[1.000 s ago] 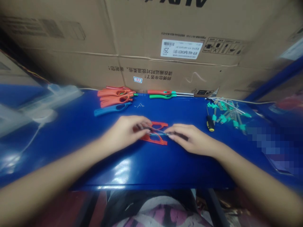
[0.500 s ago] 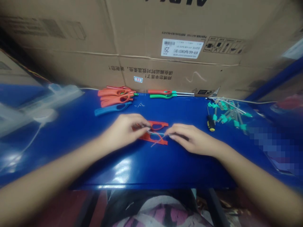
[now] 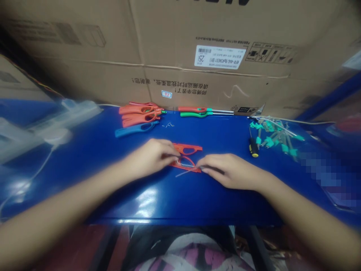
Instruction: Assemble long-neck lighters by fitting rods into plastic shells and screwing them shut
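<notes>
Big cardboard box at back, glossy blue table in front of it. Left hand and right hand meet mid-table over the orange handle pieces, which lie flat there. Left grip is closed on their left end. Right grip is pinched tight on one end of a thin metal wire at the lower piece's right end. Fingertip detail is blurred.

The pieces look light, stiff and slick, so best held by the flat ends. The wire looks springy and easy to drop, so pinch it near the tip.

Orange handle stack and blue handle lie far left, screwdriver to the right.
</notes>
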Available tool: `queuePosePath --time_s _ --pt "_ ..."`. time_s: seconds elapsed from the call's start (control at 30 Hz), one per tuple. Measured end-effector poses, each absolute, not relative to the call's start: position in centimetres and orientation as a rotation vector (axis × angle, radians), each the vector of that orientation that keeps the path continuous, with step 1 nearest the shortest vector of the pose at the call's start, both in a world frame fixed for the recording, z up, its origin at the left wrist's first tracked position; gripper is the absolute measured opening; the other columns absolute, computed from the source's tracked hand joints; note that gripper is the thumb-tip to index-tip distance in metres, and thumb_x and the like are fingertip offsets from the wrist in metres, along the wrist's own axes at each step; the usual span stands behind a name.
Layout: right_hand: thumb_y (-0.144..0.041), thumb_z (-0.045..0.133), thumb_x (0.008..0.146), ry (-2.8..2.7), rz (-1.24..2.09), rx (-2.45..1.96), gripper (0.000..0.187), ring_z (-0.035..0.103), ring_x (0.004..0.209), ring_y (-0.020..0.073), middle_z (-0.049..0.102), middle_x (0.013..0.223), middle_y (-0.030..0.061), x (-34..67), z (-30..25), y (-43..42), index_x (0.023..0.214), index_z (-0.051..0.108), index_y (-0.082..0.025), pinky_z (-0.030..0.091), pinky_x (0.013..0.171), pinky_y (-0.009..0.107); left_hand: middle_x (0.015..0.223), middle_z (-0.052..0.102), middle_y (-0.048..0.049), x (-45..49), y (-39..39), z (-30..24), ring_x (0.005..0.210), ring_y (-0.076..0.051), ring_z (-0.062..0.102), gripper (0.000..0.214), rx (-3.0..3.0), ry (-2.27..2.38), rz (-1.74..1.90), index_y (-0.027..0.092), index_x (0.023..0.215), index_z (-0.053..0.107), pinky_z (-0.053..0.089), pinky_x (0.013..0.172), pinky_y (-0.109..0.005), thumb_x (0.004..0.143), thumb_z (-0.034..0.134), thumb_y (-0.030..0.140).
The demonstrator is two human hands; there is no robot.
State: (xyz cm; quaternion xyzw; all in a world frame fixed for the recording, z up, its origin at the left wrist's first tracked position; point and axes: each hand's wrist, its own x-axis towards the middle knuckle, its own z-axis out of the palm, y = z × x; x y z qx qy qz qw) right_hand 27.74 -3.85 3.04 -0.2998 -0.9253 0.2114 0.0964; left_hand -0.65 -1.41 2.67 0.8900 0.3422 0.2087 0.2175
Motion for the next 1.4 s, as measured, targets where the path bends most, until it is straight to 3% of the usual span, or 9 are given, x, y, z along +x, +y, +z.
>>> queuePosePath --time_s 0.17,0.4,0.67,1.4 --pt "-0.025 0.047 0.102 -2.752 0.586 -0.928 0.025 0.069 0.102 0.0195 0.072 0.119 0.0038 27.8 2.9 -3.9 0.123 0.061 -0.025 0.052 0.083 0.032 0.098 0.077 -0.008 -0.8 -1.3 2.9 0.087 -0.02 0.073 0.02 2.457 1.001 0.545 0.019 0.103 0.079 0.059 0.081 -0.031 0.09 0.065 0.019" --pt "-0.026 0.056 0.098 -2.692 0.59 -1.005 0.016 0.064 0.073 0.0139 0.072 0.092 0.0029 27.8 3.0 -4.0 0.11 0.066 -0.021 0.044 0.063 0.025 0.094 0.077 -0.007 -1.0 -1.0 3.1 0.084 -0.019 0.073 0.015 2.442 0.973 0.511 0.019 0.097 0.08 0.058 0.079 -0.029 0.089 0.067 0.019" --pt "-0.026 0.056 0.099 -2.711 0.619 -0.879 0.016 0.066 0.086 0.0164 0.071 0.099 0.0049 27.9 3.0 -3.8 0.105 0.069 -0.02 0.049 0.073 0.029 0.093 0.078 -0.0074 -1.1 -0.9 2.3 0.088 -0.021 0.073 0.015 2.409 0.865 0.571 0.02 0.097 0.081 0.059 0.083 -0.033 0.092 0.067 0.023" --pt "-0.027 0.059 0.098 -2.639 0.519 -0.912 0.015 0.068 0.089 0.017 0.072 0.1 0.0057 27.9 2.2 -3.4 0.102 0.072 -0.021 0.051 0.076 0.027 0.095 0.078 -0.0078 -0.4 -1.4 1.5 0.088 -0.02 0.073 0.014 2.486 0.909 0.66 0.019 0.097 0.08 0.058 0.085 -0.034 0.092 0.068 0.022"
